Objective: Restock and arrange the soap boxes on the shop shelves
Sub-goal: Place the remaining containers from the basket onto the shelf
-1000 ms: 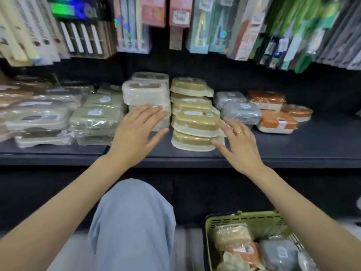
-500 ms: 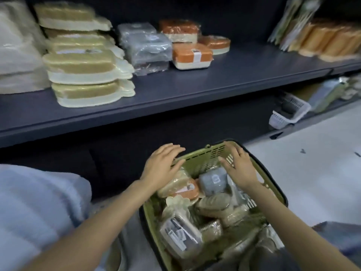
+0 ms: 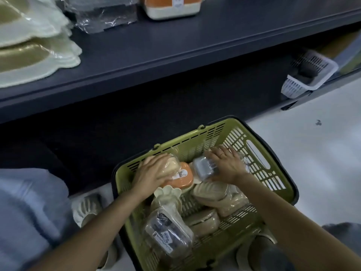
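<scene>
A green shopping basket (image 3: 252,141) stands on the floor, filled with several wrapped soap boxes. My left hand (image 3: 150,174) grips a beige wrapped soap box (image 3: 171,166) at the basket's far left, above an orange soap box (image 3: 183,176). My right hand (image 3: 227,165) grips a grey soap box (image 3: 204,168) at the far middle. Beige boxes (image 3: 213,192) and a clear-wrapped dark box (image 3: 166,233) lie nearer me in the basket. On the dark shelf (image 3: 175,42) above are stacked olive soap boxes (image 3: 29,53), grey wrapped ones (image 3: 103,14) and an orange one (image 3: 173,6).
A white slotted basket (image 3: 310,75) sits on the lower shelf at the right. My knee in light blue cloth (image 3: 27,216) is at the left, and a shoe (image 3: 88,208) is beside the basket. Pale floor (image 3: 312,153) lies to the right.
My view swung down from the shelf to the basket. Both hands left the shelf stacks, reached into the basket, and now each holds a box.
</scene>
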